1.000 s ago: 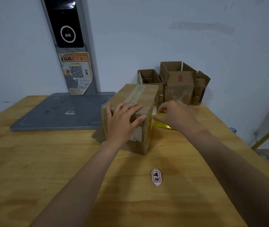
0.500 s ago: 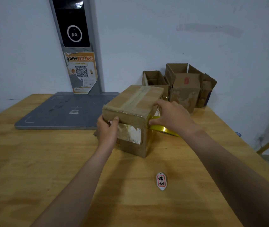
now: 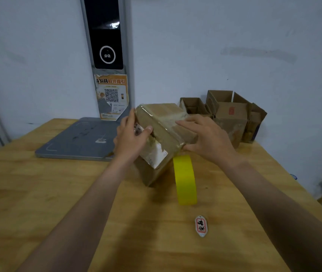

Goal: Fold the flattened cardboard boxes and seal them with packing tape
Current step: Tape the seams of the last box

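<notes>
A taped brown cardboard box [image 3: 163,119] with a torn white label is tilted up on one corner above the wooden table [image 3: 48,193]. My left hand [image 3: 129,143] grips its near left end, thumb pressed on the labelled face. On the taped top lie the fingers of my right hand [image 3: 210,140], its thumb hooked under the right edge. A yellow roll of packing tape [image 3: 185,179] stands on edge on the table just below my right hand, free of both hands.
A grey weighing platform [image 3: 77,140] lies at the back left, under a tall scanner column [image 3: 107,36] with a QR poster. Several open cardboard boxes [image 3: 229,114] stand against the wall at the back right. A small oval tag [image 3: 201,225] lies near the front.
The box has been lifted and tipped onto a corner. My right hand moved from the tape roll onto the box top; the roll now stands on edge on the table.
</notes>
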A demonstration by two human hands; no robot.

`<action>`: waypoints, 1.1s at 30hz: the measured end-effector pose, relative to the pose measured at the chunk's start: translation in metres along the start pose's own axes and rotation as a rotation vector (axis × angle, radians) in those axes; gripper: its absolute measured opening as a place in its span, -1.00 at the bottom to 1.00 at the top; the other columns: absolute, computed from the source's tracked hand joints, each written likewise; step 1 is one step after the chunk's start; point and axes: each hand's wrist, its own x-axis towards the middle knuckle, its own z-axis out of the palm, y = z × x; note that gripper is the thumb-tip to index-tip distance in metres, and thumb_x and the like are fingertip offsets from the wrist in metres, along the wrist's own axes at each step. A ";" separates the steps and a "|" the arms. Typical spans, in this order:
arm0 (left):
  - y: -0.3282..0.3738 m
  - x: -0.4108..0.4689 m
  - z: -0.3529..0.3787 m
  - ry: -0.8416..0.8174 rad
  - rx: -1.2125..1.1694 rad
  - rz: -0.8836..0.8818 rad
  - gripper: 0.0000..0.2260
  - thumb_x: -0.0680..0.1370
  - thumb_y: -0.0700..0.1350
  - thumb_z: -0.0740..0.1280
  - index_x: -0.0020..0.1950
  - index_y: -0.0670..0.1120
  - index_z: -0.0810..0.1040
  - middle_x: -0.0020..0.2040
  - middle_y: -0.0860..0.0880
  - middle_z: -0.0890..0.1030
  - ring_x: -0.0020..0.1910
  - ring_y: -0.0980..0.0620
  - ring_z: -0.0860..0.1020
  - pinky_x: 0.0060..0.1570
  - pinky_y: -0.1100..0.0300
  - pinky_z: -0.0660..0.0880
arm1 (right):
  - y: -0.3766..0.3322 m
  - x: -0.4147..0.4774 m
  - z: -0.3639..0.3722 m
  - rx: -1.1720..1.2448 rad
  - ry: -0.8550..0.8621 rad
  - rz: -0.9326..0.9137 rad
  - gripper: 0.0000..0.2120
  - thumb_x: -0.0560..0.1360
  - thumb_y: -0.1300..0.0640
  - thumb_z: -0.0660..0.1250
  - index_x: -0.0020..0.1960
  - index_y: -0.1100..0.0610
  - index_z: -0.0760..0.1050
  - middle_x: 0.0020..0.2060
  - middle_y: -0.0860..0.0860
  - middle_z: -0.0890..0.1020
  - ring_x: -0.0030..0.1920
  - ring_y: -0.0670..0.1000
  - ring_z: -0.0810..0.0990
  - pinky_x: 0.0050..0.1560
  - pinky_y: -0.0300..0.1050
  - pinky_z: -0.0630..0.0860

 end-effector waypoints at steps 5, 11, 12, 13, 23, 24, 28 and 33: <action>0.035 0.027 -0.030 -0.058 0.076 0.077 -0.16 0.35 0.43 0.23 0.61 0.28 0.13 0.25 0.27 0.18 0.43 0.03 0.29 0.49 -0.23 0.18 | -0.015 0.006 -0.016 0.306 0.065 -0.029 -0.15 0.32 -0.01 0.64 0.53 -0.15 0.38 0.53 -0.12 0.39 0.50 -0.04 0.37 0.42 0.14 0.42; 0.081 0.046 -0.051 -0.196 0.153 0.164 -0.21 0.40 0.38 0.27 0.60 0.25 0.19 0.49 0.08 0.27 0.51 -0.08 0.27 0.49 -0.26 0.20 | -0.027 0.004 -0.031 0.494 0.175 -0.037 -0.23 0.38 -0.07 0.60 0.53 -0.18 0.39 0.51 -0.17 0.40 0.51 -0.15 0.33 0.50 0.11 0.36; 0.087 0.047 -0.053 -0.215 0.169 0.180 -0.26 0.45 0.34 0.29 0.60 0.24 0.20 0.52 0.04 0.27 0.51 -0.10 0.28 0.48 -0.27 0.21 | -0.030 0.004 -0.032 0.501 0.198 -0.051 -0.27 0.40 -0.11 0.57 0.52 -0.19 0.40 0.50 -0.17 0.40 0.50 -0.15 0.35 0.48 0.12 0.39; 0.092 0.048 -0.054 -0.233 0.177 0.197 -0.33 0.51 0.30 0.31 0.60 0.22 0.23 0.52 0.00 0.29 0.51 -0.10 0.30 0.48 -0.25 0.22 | -0.033 0.004 -0.034 0.503 0.218 -0.067 -0.30 0.41 -0.16 0.54 0.51 -0.19 0.41 0.50 -0.17 0.41 0.49 -0.13 0.37 0.47 0.13 0.41; 0.108 0.041 -0.050 -0.629 0.423 0.171 -0.49 0.71 0.21 0.03 0.66 0.17 0.09 0.68 -0.07 0.03 0.64 -0.12 0.00 0.57 -0.05 -0.06 | -0.034 -0.003 -0.037 0.633 0.245 -0.022 -0.61 0.45 -0.04 0.55 0.27 -0.11 0.64 0.43 -0.11 0.52 0.41 -0.13 0.48 0.43 -0.01 0.45; 0.109 0.039 -0.050 -0.658 0.462 0.167 -0.48 0.71 0.22 0.01 0.66 0.18 0.04 0.68 -0.07 -0.04 0.65 -0.14 -0.07 0.59 -0.15 -0.12 | -0.032 -0.003 -0.037 0.653 0.243 -0.014 -0.62 0.45 -0.01 0.56 0.25 -0.08 0.66 0.42 -0.10 0.53 0.40 -0.12 0.50 0.41 -0.04 0.46; 0.117 0.034 -0.054 -0.739 0.508 0.236 -0.42 0.68 0.25 0.05 0.67 0.12 0.04 0.68 -0.04 -0.07 0.65 -0.08 -0.07 0.57 -0.03 -0.13 | -0.027 -0.003 -0.036 0.674 0.253 -0.001 -0.63 0.44 0.08 0.57 0.23 0.05 0.68 0.39 -0.03 0.56 0.36 -0.07 0.56 0.28 -0.28 0.51; 0.113 0.031 -0.066 -0.761 0.524 0.331 -0.19 0.41 0.37 0.40 0.61 0.23 0.21 0.65 0.11 0.15 0.57 -0.03 0.21 0.38 0.05 0.19 | -0.022 -0.003 -0.036 0.654 0.278 0.031 -0.62 0.42 0.09 0.60 0.22 0.08 0.69 0.36 -0.04 0.59 0.29 -0.07 0.61 0.29 -0.13 0.55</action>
